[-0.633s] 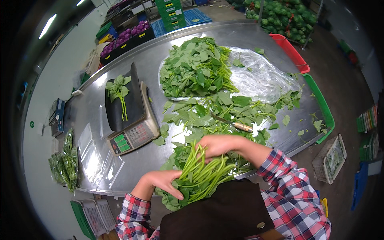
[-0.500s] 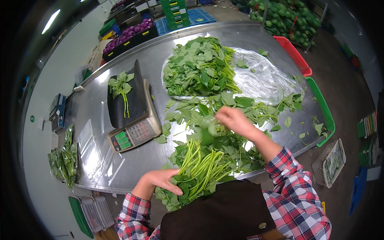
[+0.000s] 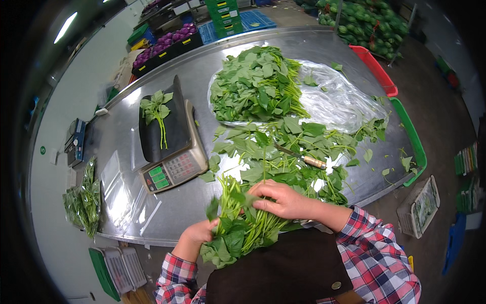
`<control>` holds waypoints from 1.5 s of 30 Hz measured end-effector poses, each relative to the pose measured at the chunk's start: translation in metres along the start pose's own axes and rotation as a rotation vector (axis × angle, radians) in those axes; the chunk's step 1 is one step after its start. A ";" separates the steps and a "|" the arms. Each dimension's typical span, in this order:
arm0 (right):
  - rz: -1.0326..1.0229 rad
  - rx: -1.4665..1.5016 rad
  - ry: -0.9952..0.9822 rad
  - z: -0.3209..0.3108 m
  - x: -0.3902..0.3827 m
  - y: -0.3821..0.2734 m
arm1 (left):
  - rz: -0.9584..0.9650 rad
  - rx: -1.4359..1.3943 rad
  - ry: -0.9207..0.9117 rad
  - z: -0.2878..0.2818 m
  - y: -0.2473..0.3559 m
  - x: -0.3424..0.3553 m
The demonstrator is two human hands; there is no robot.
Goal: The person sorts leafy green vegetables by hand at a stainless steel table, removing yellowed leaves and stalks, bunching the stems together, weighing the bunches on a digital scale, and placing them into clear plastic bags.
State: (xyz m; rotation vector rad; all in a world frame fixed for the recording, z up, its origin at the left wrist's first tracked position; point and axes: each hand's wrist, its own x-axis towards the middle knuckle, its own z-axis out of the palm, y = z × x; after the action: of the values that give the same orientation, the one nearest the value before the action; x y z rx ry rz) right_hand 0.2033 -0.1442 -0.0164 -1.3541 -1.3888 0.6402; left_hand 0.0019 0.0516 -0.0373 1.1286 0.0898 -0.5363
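Observation:
A bundle of leafy green stems [image 3: 262,223] lies against my apron at the near table edge, its pale green cut ends pointing away. My left hand [image 3: 198,233] is closed around the bundle's left side, the fingers partly hidden by leaves. Over the stems, my right hand [image 3: 280,199] is closed with its fingers pinched on stems. Loose leafy sprigs [image 3: 298,133] are spread beyond both hands. Among them rests a knife with a wooden handle [image 3: 315,161] and a curved dark blade. Farther back, a large pile of the same greens [image 3: 250,86] sits on clear plastic film [image 3: 336,96].
A weighing scale [image 3: 174,169] with sprigs on its black pan stands left of the greens. Clear plastic bags [image 3: 119,192] lie at the table's left, near bagged greens [image 3: 83,202]. Red [image 3: 374,71] and green crates [image 3: 411,137] line the right edge.
My right hand has come down from the loose sprigs to the bundle. The knife is now visible among the sprigs. My left hand has shifted slightly and its fingers are more hidden.

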 end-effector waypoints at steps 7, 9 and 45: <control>0.193 -0.112 0.292 0.000 -0.003 0.004 | -0.075 0.145 0.087 0.047 0.028 0.018; 0.299 0.179 0.632 -0.013 -0.001 0.027 | -0.070 0.094 0.111 0.046 0.020 0.010; 0.198 -0.068 -0.284 -0.019 0.003 -0.007 | 0.444 -0.478 0.351 0.043 -0.062 -0.036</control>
State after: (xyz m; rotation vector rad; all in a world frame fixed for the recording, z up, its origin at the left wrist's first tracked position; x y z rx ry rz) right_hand 0.2182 -0.1479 -0.0032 -1.5109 -1.5221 0.9535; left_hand -0.0657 0.0075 -0.0583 0.7289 0.2504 0.0870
